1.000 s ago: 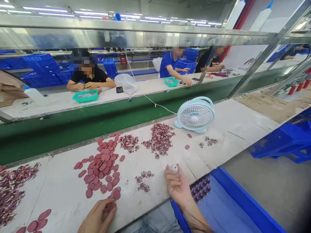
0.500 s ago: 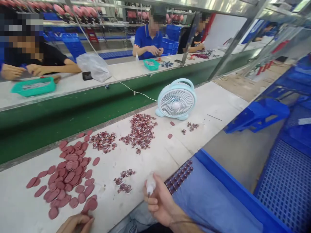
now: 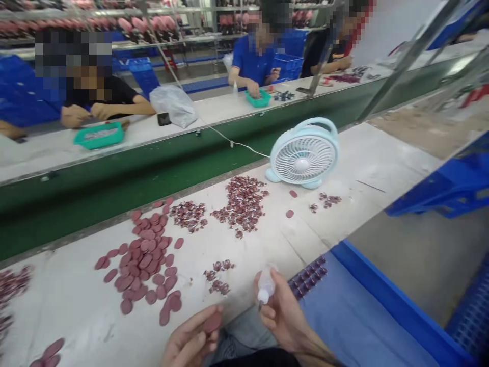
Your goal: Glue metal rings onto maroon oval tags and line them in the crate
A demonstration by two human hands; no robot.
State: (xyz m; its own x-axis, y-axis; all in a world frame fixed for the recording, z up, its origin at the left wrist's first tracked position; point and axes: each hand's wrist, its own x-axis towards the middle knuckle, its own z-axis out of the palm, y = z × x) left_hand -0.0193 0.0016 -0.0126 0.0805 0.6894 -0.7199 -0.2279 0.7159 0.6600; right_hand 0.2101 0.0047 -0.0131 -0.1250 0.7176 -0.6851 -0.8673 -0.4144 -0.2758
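Note:
In my left hand (image 3: 191, 339) an oval reddish-brown disc (image 3: 213, 322) is pinched between thumb and fingers, near the table's front edge. My right hand (image 3: 282, 311) is wrapped round a small whitish squeeze bottle (image 3: 266, 286), its nozzle tilted down toward me. A heap of similar oval discs (image 3: 147, 257) spreads over the table beyond my left hand. Between the heap and the bottle lies a small cluster of shiny brown pieces (image 3: 219, 278). Farther back are two piles of the same kind of pieces, one smaller (image 3: 188, 216) and one larger (image 3: 244, 204).
A light-blue fan (image 3: 303, 155) stands at the table's back edge, its white cord running left. To my right, a blue crate (image 3: 401, 306) holds rows of brown pieces (image 3: 309, 277) on blue sheeting. Across a green strip (image 3: 153, 176), co-workers sit by green baskets (image 3: 100, 136).
My left hand has come up and right from the disc heap, now with a disc in its fingers. The right hand still holds the bottle. The view has swung left.

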